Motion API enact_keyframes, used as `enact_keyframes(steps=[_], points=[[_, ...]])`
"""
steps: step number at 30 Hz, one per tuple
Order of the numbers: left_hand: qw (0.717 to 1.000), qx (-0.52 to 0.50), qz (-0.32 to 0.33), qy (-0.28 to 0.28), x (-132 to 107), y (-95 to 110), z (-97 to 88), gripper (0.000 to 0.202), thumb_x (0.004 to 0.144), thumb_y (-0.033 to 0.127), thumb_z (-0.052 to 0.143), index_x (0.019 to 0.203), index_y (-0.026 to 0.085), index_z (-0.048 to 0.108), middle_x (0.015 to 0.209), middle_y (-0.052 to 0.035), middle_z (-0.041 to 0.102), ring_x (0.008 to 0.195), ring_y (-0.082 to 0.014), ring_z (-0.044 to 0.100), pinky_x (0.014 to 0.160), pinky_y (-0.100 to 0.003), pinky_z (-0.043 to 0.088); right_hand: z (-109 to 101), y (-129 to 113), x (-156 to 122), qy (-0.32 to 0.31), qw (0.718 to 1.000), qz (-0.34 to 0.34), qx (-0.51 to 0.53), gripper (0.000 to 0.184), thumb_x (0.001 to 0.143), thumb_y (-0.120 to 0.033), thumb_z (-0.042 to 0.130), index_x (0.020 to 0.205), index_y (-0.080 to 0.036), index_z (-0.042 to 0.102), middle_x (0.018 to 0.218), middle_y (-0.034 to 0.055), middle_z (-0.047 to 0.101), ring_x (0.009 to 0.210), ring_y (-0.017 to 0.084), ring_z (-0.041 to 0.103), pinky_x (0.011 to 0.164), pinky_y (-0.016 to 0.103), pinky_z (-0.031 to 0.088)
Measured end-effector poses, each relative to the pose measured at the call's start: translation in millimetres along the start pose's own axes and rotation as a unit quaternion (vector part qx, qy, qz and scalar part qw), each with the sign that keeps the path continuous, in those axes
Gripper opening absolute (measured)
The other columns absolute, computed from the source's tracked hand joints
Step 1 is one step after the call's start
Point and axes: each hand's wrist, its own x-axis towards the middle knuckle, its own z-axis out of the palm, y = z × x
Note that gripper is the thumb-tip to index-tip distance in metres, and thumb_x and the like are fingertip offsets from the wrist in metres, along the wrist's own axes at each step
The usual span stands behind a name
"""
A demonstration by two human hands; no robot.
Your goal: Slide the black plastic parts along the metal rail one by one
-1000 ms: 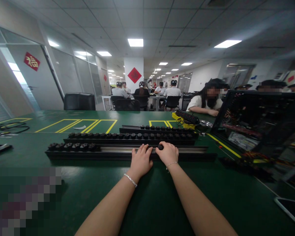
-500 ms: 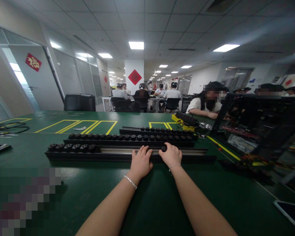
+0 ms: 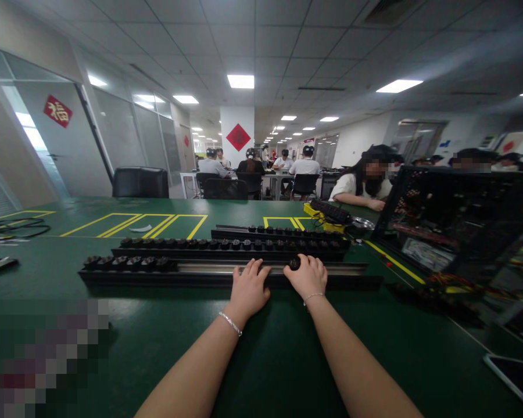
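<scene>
My right hand (image 3: 308,277) grips a small round black socket module (image 3: 294,264) between thumb and fingers. The module is at the channel of the nearest long black rail (image 3: 340,270); whether it sits in the channel cannot be made out. My left hand (image 3: 249,287) is closed over the same rail, fingers bent over its top and thumb at the near side. Several black socket modules (image 3: 133,263) sit in a row at the rail's left end. A bare silvery strip shows between them and my left hand.
Behind lies a second rail (image 3: 122,253) with a row of modules, then a third rail (image 3: 220,232). An open black computer case (image 3: 457,226) with loose wires stands right. A phone (image 3: 514,377) lies at the lower right. A person (image 3: 353,188) sits across the table.
My right hand has shifted slightly to the right along the rail, with the round module in its fingers. My left hand has stayed in place on the rail.
</scene>
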Motion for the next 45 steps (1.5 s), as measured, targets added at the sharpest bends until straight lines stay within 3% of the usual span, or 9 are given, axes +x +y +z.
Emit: enact_keyframes(steps=[13,22,40,45], points=[[1.0,-0.007,0.012,0.013,-1,-3,5.2,0.053,0.076,0.031,0.052,0.128,0.03,0.043,0.145,-0.0043,0.038,0.134,-0.0255,0.029,0.105,-0.052,0.024,-12,8,8,-0.041,0.999,0.003,0.019,0.048,0.075,-0.036,0.049,0.119,-0.02,0.055,0.112,0.0098,0.063,0.113,0.026,0.048,0.098,0.041,0.029],[1.0,-0.004,0.016,0.016,-1,-4,6.1,0.052,0.076,0.032,0.052,0.127,0.029,0.044,0.144,-0.0044,0.039,0.134,-0.0259,0.029,0.105,-0.052,0.025,-7,17,5,-0.019,1.0,0.011,-0.012,0.057,0.073,-0.047,0.049,0.122,-0.018,0.054,0.127,0.01,0.055,0.125,0.03,0.036,0.105,0.047,0.017],[0.999,-0.014,0.021,0.024,-2,-5,6.5,0.05,0.075,0.03,0.051,0.125,0.028,0.046,0.144,-0.0048,0.039,0.134,-0.025,0.03,0.104,-0.051,0.025,-13,26,13,-0.041,0.999,0.017,0.01,0.046,0.075,-0.029,0.045,0.119,-0.021,0.054,0.113,0.0067,0.062,0.112,0.022,0.049,0.1,0.039,0.025],[0.999,-0.014,0.023,0.025,-2,-6,7.1,0.049,0.076,0.031,0.051,0.124,0.027,0.046,0.144,-0.0046,0.039,0.134,-0.0252,0.03,0.104,-0.051,0.025,-9,34,11,0.004,0.999,0.044,-0.017,0.053,0.073,-0.042,0.048,0.12,-0.019,0.055,0.129,0.0088,0.053,0.126,0.027,0.036,0.106,0.043,0.019]])
